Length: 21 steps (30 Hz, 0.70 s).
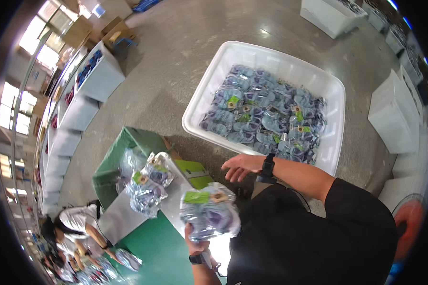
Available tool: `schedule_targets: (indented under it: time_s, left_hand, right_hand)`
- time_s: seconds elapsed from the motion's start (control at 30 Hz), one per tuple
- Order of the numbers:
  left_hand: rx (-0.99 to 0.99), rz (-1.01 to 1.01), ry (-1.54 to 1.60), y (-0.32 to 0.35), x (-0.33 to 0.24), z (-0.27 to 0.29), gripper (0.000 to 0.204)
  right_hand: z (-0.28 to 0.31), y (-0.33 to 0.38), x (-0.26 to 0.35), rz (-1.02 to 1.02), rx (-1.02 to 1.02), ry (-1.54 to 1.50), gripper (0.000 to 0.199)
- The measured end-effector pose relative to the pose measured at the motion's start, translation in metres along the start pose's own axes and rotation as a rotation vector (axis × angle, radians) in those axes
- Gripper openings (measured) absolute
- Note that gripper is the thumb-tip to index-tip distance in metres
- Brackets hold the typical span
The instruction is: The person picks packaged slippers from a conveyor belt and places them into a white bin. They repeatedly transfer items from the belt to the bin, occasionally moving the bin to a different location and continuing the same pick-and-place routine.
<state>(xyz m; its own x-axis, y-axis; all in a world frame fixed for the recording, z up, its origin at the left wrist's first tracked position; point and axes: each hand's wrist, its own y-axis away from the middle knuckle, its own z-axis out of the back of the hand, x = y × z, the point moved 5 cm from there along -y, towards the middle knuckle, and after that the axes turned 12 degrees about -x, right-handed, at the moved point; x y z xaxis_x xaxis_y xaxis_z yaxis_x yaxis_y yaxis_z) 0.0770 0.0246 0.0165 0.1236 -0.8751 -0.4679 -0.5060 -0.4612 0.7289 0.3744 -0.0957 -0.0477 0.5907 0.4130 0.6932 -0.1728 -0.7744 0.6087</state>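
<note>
Gripped in the left hand (pixel 194 241) is a clear-bagged bluish-purple bundle (pixel 213 219); the right hand (pixel 244 166), loosely open, hovers near the white bin (pixel 338 104).

Windows (pixel 31 35) at left blow out white, the floor (pixel 176 61) glints, and bent edges darken to black.

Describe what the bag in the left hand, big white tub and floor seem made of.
Bag in the left hand: clear, glossy plastic film, given its wrinkles and glare.
Big white tub: probably moulded plastic, smooth, with rounded corners.
Floor: perhaps polished concrete; grey, mottled and faintly reflective.
</note>
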Motion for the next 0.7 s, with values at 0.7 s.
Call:
schedule_targets:
  time_s: [0.7]
  left_hand:
    - [-0.223, -0.175, -1.007, -0.121, 0.085, -0.062, 0.046]
  right_hand:
    - [0.226, 0.089, -0.034, 0.014, -0.751, -0.071, 0.032]
